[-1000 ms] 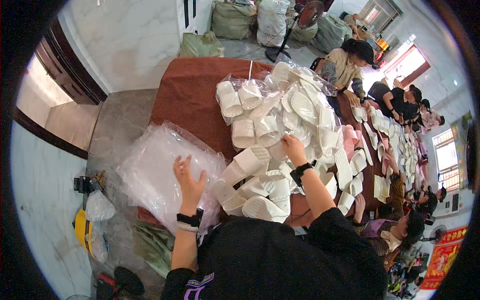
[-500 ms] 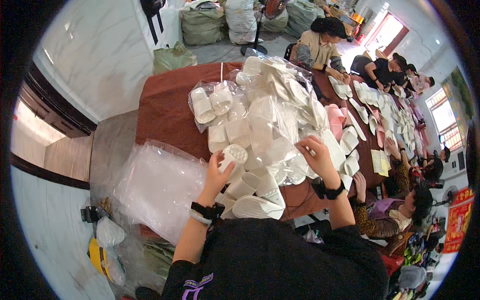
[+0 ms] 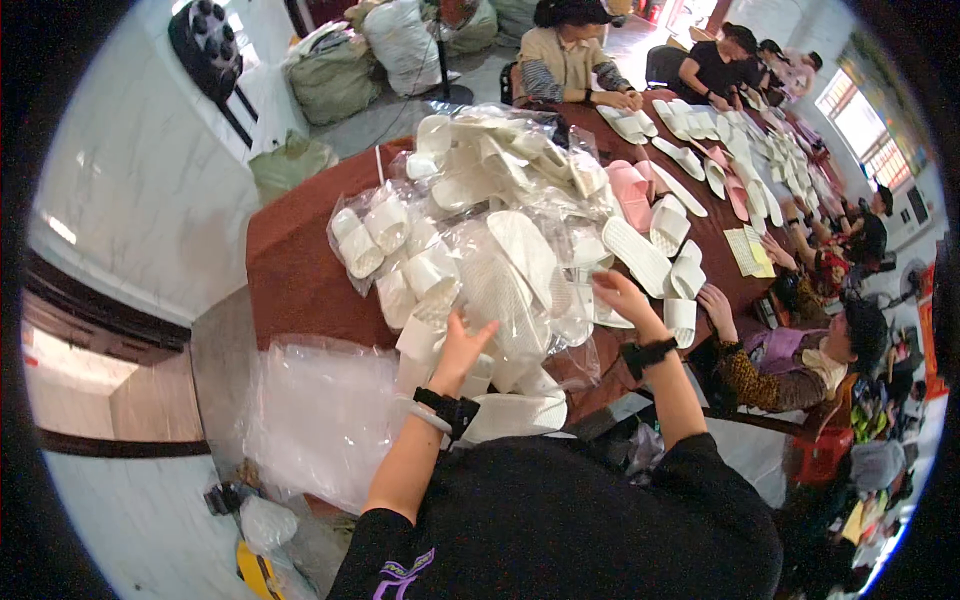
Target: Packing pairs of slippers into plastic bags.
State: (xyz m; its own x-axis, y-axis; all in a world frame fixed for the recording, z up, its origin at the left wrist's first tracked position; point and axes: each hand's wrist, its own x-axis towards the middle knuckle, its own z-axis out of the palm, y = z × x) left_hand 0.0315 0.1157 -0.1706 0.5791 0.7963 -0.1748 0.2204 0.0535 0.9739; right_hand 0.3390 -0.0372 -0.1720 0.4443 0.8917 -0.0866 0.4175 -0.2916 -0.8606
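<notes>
A pair of white slippers (image 3: 523,250) in a clear plastic bag (image 3: 592,362) lies at the near side of a big heap, between my two hands. My left hand (image 3: 462,352) rests against the near left part of this pair, thumb and fingers spread. On the other side, my right hand (image 3: 625,298) has its fingers bent together at the bag's right part, seemingly pinching the film. Its fingertips are small and partly hidden by the film. More loose white slippers (image 3: 515,415) lie right before my body, and bagged white slippers (image 3: 372,235) lie farther left.
A stack of clear plastic bags (image 3: 320,420) lies on the brown-covered table (image 3: 300,270), at the near left corner. Pink slippers (image 3: 628,195) and white slippers run along the right. A co-worker's hand (image 3: 717,312) rests at the right edge; other people sit beyond. Sacks (image 3: 335,85) stand behind.
My view has turned, shifting the scene left. My left hand has gone from a white slipper to the bagged pair. My right hand stays at the bag, and the pair now lies more tilted.
</notes>
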